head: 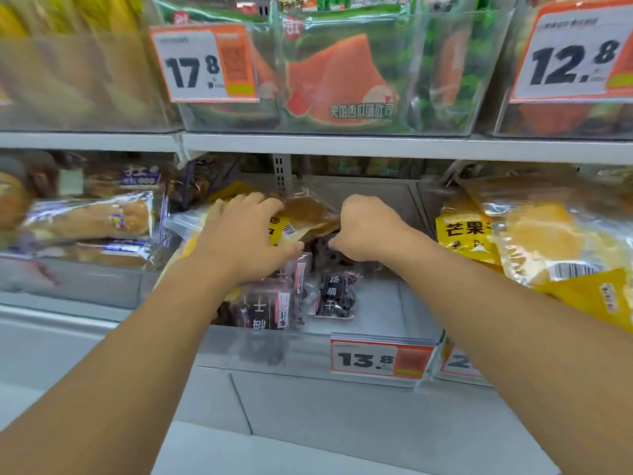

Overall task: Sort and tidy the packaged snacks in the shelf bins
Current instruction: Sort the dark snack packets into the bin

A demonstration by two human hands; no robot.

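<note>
Head view shows my left hand (245, 234) and right hand (364, 228) both pinching a light, crinkly brown snack packet (308, 214); I'd hold its edges gently.

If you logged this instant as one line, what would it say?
left hand: grips brown snack pack | right hand: grips same pack | place: middle bin | dark packs: below, untouched

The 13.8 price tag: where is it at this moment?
In the head view, the 13.8 price tag sits on the front of the lower middle bin, right of centre, below the dark snack packets and the right hand.
</note>
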